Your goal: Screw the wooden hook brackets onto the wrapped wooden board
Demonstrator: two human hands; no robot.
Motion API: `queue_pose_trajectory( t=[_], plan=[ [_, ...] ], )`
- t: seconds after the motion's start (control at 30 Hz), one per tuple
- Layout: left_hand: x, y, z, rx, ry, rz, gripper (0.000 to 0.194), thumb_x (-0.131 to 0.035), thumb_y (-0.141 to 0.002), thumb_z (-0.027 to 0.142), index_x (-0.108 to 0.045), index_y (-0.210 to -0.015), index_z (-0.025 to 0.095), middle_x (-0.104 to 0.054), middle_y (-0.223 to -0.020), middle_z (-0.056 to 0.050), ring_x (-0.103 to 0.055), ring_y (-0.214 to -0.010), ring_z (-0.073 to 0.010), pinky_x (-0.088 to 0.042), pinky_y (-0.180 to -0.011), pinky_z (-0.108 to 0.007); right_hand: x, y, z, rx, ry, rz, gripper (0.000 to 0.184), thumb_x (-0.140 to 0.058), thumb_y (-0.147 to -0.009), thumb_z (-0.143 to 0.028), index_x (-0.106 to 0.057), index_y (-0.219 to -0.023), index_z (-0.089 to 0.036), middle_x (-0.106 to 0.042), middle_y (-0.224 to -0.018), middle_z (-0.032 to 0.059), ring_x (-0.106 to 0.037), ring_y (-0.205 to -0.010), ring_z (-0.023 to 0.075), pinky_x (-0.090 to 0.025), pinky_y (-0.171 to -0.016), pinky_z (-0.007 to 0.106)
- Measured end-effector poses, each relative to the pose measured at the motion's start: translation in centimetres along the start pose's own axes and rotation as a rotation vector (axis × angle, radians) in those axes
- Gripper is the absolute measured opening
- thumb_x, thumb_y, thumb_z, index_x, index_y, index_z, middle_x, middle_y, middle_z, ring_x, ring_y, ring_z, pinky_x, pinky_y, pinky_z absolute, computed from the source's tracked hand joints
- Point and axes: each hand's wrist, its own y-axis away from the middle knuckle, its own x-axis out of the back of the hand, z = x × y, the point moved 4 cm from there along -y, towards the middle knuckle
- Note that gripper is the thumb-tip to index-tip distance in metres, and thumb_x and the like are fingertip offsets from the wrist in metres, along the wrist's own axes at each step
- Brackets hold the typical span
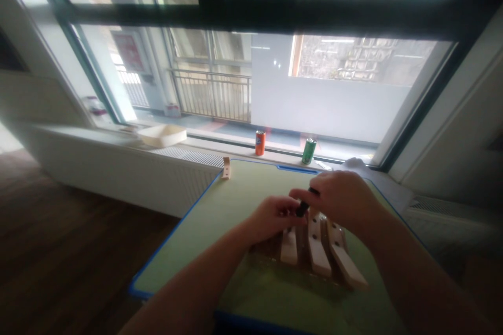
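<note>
My right hand [338, 191] is closed around the upper part of a short black rod-like tool [303, 209], held slanted. My left hand [274, 213] has its fingers curled at the lower end of that tool; its grip is partly hidden. Just below my hands is a brown board [271, 249] bearing a left pale wooden piece [289, 251], a middle wooden piece [320, 258] and a right wooden piece [349, 267]. Dark round spots, holes or screw heads, show on the pieces. The tool's tip and the upper ends of the pieces are hard to make out.
The board lies on a pale green table [192, 251] with a blue edge. At its far left corner stands a small wooden piece [226, 168]. An orange can [260, 143], a green can [308, 151] and a cream tray [163, 136] sit along the window sill.
</note>
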Motion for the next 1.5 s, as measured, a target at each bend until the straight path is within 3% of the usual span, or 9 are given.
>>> queue_pose_trajectory(
  t=[0.3,0.47,0.57,0.73,0.93,1.1,1.2,1.37,1.5],
  plan=[
    [-0.4,0.4,0.7,0.007,0.139,-0.179,0.026,-0.055,-0.08,0.03,-0.064,-0.097,0.013,-0.064,-0.09,-0.005,-0.056,-0.084,-0.0159,-0.043,-0.076,-0.027,0.7,1.5,-0.2,0.246,-0.335,-0.114,0.03,-0.039,-0.088,-0.039,-0.062,-0.081,-0.022,-0.063,-0.075,-0.0001,-0.052,-0.064,0.0109,-0.029,-0.055,0.023],
    [0.7,0.3,1.0,-0.097,0.086,0.055,0.035,-0.074,-0.061,0.028,-0.065,-0.092,0.012,-0.063,-0.087,-0.004,-0.056,-0.08,-0.0155,-0.044,-0.071,-0.025,0.3,0.9,-0.9,0.143,-0.125,-0.02,0.051,-0.034,-0.086,-0.052,-0.057,-0.057,-0.017,-0.055,-0.054,0.0021,-0.042,-0.048,0.0111,-0.019,-0.049,0.028],
    [1.1,0.4,1.2,-0.106,0.039,-0.001,0.021,-0.067,-0.07,0.029,-0.067,-0.08,0.011,-0.063,-0.078,-0.003,-0.056,-0.073,-0.0131,-0.044,-0.067,-0.023,0.3,1.0,-1.3,0.134,-0.174,0.007,0.047,-0.036,-0.085,-0.053,-0.058,-0.062,-0.018,-0.056,-0.058,0.0012,-0.043,-0.05,0.0111,-0.02,-0.049,0.027],
    [1.3,0.4,1.7,-0.091,0.028,-0.16,0.027,-0.053,-0.081,0.032,-0.067,-0.093,0.012,-0.065,-0.086,-0.006,-0.058,-0.082,-0.0158,-0.045,-0.075,-0.026,1.2,1.7,-0.7,0.176,-0.387,-0.059,0.027,-0.04,-0.088,-0.038,-0.061,-0.082,-0.022,-0.06,-0.071,-0.0011,-0.049,-0.06,0.01,-0.027,-0.054,0.023],
    [1.7,0.4,1.8,-0.13,-0.075,-0.026,0.033,-0.068,-0.068,0.033,-0.066,-0.093,0.012,-0.064,-0.086,-0.005,-0.056,-0.08,-0.0165,-0.045,-0.073,-0.026,1.2,1.1,-1.2,0.085,-0.151,0.054,0.043,-0.036,-0.087,-0.041,-0.056,-0.058,-0.018,-0.053,-0.056,0.0008,-0.04,-0.049,0.0104,-0.02,-0.05,0.027],
    [1.7,0.6,2.1,-0.109,-0.094,-0.073,0.027,-0.051,-0.082,0.031,-0.065,-0.096,0.012,-0.064,-0.086,-0.005,-0.056,-0.082,-0.0156,-0.044,-0.074,-0.026,0.3,0.6,-0.9,0.047,-0.194,0.088,0.036,-0.043,-0.083,-0.049,-0.061,-0.075,-0.019,-0.057,-0.066,0.0013,-0.044,-0.053,0.011,-0.023,-0.05,0.025],
    [1.4,0.7,2.4,-0.105,-0.068,-0.128,0.028,-0.047,-0.084,0.029,-0.063,-0.1,0.012,-0.063,-0.089,-0.005,-0.055,-0.082,-0.0148,-0.043,-0.074,-0.025,0.3,0.7,-0.6,0.157,-0.358,0.028,0.025,-0.046,-0.085,-0.041,-0.06,-0.092,-0.021,-0.06,-0.078,0.0004,-0.05,-0.064,0.0104,-0.031,-0.056,0.022],
    [1.1,0.6,1.8,-0.11,-0.131,-0.051,0.034,-0.067,-0.069,0.034,-0.064,-0.095,0.013,-0.061,-0.084,-0.003,-0.053,-0.076,-0.0139,-0.042,-0.068,-0.024,0.2,0.5,-0.7,0.143,-0.191,-0.004,0.04,-0.039,-0.086,-0.049,-0.06,-0.07,-0.019,-0.058,-0.065,0.0011,-0.048,-0.055,0.0119,-0.026,-0.05,0.025],
    [0.5,0.4,1.0,-0.064,-0.205,-0.037,0.029,-0.056,-0.078,0.039,-0.064,-0.082,0.011,-0.059,-0.07,-0.002,-0.05,-0.066,-0.0117,-0.04,-0.061,-0.022,0.1,0.5,-0.9,0.078,-0.078,0.059,0.045,-0.035,-0.087,-0.048,-0.063,-0.068,-0.018,-0.061,-0.064,0.0037,-0.052,-0.056,0.0147,-0.028,-0.051,0.027]
  ],
)
